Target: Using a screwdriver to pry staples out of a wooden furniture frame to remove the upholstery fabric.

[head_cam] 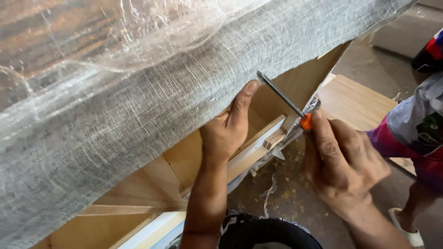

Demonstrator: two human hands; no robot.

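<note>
We have the grey fabric (152, 106) pulled down over the long edge of the wooden frame (184, 161), and it lies smooth along most of that edge — the stretch to the left of our hands looks covered already. Where we are now, near the end of the frame, the fabric stops in a loose slanted edge and bare plywood shows beyond it, so this corner is, as we judge it, not yet finished.

Our left hand (226, 131) presses flat against the underside, thumb up on the fabric's lower edge, fingers spread rather than closed on anything. Our right hand (344, 163) is wrapped around the orange handle of a screwdriver (284, 99); its dark shaft slants up with the tip touching the fabric edge just beside the left thumb.

Clear plastic wrap (115, 32) covers the fabric's top. Below us are the sawdust-strewn floor (286, 193) and a wooden board (355, 101) — another person (415, 133) stands at right.
</note>
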